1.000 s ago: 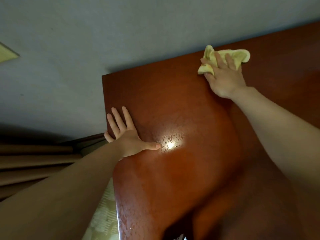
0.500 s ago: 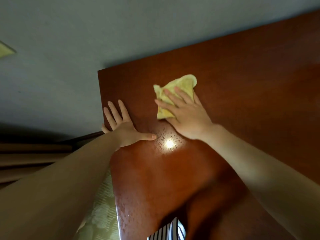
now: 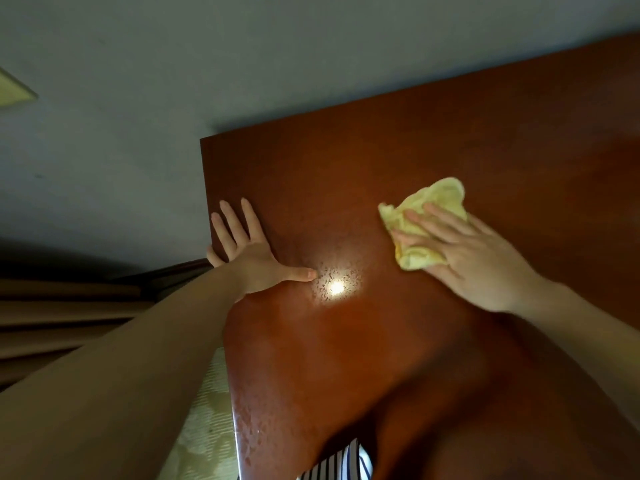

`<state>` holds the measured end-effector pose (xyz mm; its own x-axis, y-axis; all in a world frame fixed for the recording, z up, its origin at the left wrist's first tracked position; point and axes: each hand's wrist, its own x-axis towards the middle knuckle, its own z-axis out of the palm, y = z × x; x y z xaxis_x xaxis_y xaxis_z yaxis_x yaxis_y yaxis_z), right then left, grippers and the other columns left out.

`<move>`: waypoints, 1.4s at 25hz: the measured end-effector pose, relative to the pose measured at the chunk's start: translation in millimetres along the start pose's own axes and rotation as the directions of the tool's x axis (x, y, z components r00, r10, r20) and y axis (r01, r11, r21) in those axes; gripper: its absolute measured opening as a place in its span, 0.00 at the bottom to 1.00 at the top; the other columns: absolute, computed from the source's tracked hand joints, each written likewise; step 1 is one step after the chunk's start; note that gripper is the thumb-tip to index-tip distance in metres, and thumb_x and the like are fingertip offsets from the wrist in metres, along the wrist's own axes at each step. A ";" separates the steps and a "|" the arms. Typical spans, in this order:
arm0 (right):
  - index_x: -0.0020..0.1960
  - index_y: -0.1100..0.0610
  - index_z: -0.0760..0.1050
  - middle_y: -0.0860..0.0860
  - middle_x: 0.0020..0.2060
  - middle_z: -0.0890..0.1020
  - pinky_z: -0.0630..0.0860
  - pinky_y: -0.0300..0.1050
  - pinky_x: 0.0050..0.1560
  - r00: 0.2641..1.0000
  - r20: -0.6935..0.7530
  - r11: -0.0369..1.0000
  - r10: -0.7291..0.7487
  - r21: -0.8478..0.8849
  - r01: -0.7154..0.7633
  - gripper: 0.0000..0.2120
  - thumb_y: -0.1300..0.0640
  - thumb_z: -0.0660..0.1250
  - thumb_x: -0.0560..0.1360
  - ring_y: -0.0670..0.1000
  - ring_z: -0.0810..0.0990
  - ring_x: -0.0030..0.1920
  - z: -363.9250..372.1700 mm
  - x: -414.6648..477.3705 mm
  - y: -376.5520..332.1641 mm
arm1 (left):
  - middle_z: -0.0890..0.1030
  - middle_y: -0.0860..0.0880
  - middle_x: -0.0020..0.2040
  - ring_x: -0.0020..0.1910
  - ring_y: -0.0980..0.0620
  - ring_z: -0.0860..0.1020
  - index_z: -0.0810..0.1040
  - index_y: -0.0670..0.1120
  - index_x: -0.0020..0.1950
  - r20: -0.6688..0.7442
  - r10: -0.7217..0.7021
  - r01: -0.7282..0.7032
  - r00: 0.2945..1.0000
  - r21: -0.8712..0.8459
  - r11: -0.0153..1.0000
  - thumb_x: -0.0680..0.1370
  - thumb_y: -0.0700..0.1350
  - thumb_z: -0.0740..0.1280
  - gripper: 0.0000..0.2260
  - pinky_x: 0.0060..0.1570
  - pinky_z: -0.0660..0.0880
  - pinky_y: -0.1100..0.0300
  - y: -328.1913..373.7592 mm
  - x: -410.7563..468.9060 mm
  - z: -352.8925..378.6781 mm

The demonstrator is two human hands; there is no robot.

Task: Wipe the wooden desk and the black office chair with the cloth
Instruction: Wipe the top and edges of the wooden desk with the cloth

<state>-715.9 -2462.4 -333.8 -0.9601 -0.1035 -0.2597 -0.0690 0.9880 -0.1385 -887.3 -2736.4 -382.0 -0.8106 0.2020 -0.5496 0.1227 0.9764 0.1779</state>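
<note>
Two bare hands lie on the glossy reddish-brown wooden desk (image 3: 346, 181), which fills the middle and right of the view and has its far edge against a plain grey-green wall (image 3: 166, 81). The left hand (image 3: 250, 252) rests flat near the desk's left edge, fingers spread wide and straight, thumb pointing right; its little finger hangs just over the edge. The right hand (image 3: 474, 261) presses down on a crumpled pale yellow cloth (image 3: 438, 202), fingers laid out fairly straight across it rather than curled round it. The cloth sits on the desk top to the right of centre, well apart from the left hand. Between the hands, just beside the left thumb tip, a bright spot of reflected light (image 3: 335, 288) shows mottled marks on the surface. Brown folded drapery (image 3: 52, 306) hangs at the left, and striped dark-and-white fabric (image 3: 341, 462) shows at the bottom edge.
</note>
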 end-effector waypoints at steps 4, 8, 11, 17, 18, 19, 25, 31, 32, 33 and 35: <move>0.68 0.28 0.31 0.36 0.73 0.38 0.39 0.50 0.73 0.997 0.022 0.997 0.080 0.020 -0.080 0.22 0.34 0.33 0.76 0.42 0.34 0.74 -15.7 46.1 30.7 | 0.23 0.45 0.71 0.71 0.43 0.26 0.24 0.52 0.72 0.045 0.025 -0.024 0.999 -0.014 1.000 0.51 0.74 0.73 0.71 0.69 0.37 0.37 5.4 -13.0 -14.3; 0.69 0.28 0.36 0.38 0.75 0.40 0.39 0.54 0.73 0.987 0.001 0.984 0.158 0.089 -0.157 0.22 0.37 0.40 0.78 0.45 0.36 0.75 -23.6 104.3 32.6 | 0.23 0.45 0.71 0.71 0.43 0.26 0.23 0.50 0.71 0.076 0.026 -0.024 0.997 -0.033 0.999 0.56 0.69 0.75 0.68 0.69 0.35 0.39 10.0 -24.8 -26.7; 0.73 0.32 0.43 0.43 0.77 0.42 0.38 0.59 0.72 0.957 -0.040 0.951 0.286 0.135 -0.279 0.24 0.38 0.43 0.79 0.51 0.37 0.76 -21.4 133.7 5.7 | 0.24 0.45 0.72 0.72 0.43 0.27 0.24 0.50 0.71 0.069 0.017 -0.015 0.997 -0.039 0.999 0.58 0.67 0.75 0.67 0.69 0.36 0.39 13.2 -31.8 -32.7; 0.74 0.34 0.42 0.44 0.77 0.40 0.36 0.62 0.71 0.985 -0.066 0.982 0.162 0.111 -0.154 0.25 0.38 0.45 0.79 0.53 0.35 0.75 -5.3 118.0 -80.8 | 0.21 0.45 0.70 0.70 0.44 0.24 0.22 0.51 0.70 0.107 0.019 -0.017 0.994 -0.026 1.000 0.57 0.69 0.74 0.68 0.69 0.36 0.38 15.2 -36.0 -35.3; 0.74 0.35 0.42 0.44 0.77 0.40 0.35 0.61 0.71 0.989 -0.069 0.987 0.130 0.101 -0.123 0.25 0.38 0.44 0.79 0.53 0.34 0.75 -1.8 112.5 -92.6 | 0.20 0.46 0.69 0.70 0.45 0.24 0.21 0.51 0.69 0.122 0.019 -0.016 0.992 -0.030 0.999 0.57 0.70 0.74 0.68 0.69 0.35 0.38 15.3 -35.5 -36.6; 0.75 0.35 0.42 0.44 0.77 0.40 0.34 0.60 0.71 0.992 -0.064 0.991 0.105 0.089 -0.099 0.25 0.38 0.43 0.79 0.53 0.34 0.75 1.5 105.8 -102.1 | 0.20 0.46 0.69 0.69 0.46 0.23 0.21 0.52 0.70 0.139 0.025 -0.019 0.990 -0.045 0.999 0.57 0.70 0.73 0.67 0.69 0.36 0.38 14.7 -36.3 -38.4; 0.75 0.38 0.40 0.44 0.76 0.39 0.31 0.57 0.71 0.999 -0.028 0.997 -0.040 0.058 0.042 0.26 0.39 0.42 0.79 0.50 0.31 0.74 17.8 53.2 -133.4 | 0.39 0.52 0.78 0.76 0.52 0.37 0.49 0.56 0.77 -0.079 0.173 -0.187 0.982 -0.556 0.810 0.71 0.39 0.69 0.41 0.74 0.44 0.43 -10.7 -55.9 -42.9; 0.75 0.38 0.52 0.43 0.76 0.51 0.43 0.60 0.73 0.901 0.001 0.900 -0.435 -0.016 0.435 0.25 0.40 0.49 0.79 0.50 0.41 0.76 39.7 -24.9 -152.6 | 0.60 0.48 0.76 0.74 0.50 0.58 0.61 0.52 0.75 -0.318 -0.142 -0.198 0.937 -0.823 0.533 0.81 0.37 0.57 0.24 0.73 0.57 0.50 -42.4 -107.2 -0.6; 0.75 0.39 0.54 0.43 0.76 0.54 0.47 0.60 0.73 0.862 0.019 0.861 -0.506 -0.037 0.507 0.25 0.41 0.51 0.79 0.50 0.44 0.77 42.5 -32.1 -151.4 | 0.62 0.47 0.75 0.74 0.50 0.60 0.61 0.52 0.75 -0.321 -0.200 -0.180 0.926 -0.839 0.514 0.82 0.39 0.57 0.21 0.73 0.59 0.49 -48.4 -113.5 6.7; 0.75 0.39 0.55 0.42 0.75 0.57 0.50 0.60 0.73 0.822 0.051 0.821 -0.567 -0.057 0.569 0.25 0.41 0.52 0.79 0.50 0.47 0.77 42.3 -34.3 -148.6 | 0.64 0.47 0.74 0.73 0.50 0.62 0.62 0.51 0.74 -0.325 -0.235 -0.171 0.916 -0.846 0.505 0.82 0.41 0.56 0.20 0.72 0.60 0.51 -54.6 -118.1 12.8; 0.75 0.38 0.53 0.41 0.75 0.58 0.52 0.57 0.73 0.746 0.108 0.740 -0.657 -0.099 0.665 0.26 0.39 0.54 0.77 0.48 0.50 0.76 34.6 -20.8 -139.4 | 0.66 0.48 0.73 0.72 0.52 0.63 0.64 0.49 0.73 -0.342 -0.245 -0.176 0.907 -0.837 0.518 0.83 0.43 0.55 0.18 0.69 0.60 0.59 -65.7 -122.4 20.0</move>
<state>-676.9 -2601.9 -342.1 -0.6421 -0.7384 -0.2061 -0.7166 0.6737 -0.1808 -784.7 -2823.8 -342.8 -0.9613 -0.0823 -0.2628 -0.2732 0.4056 0.8723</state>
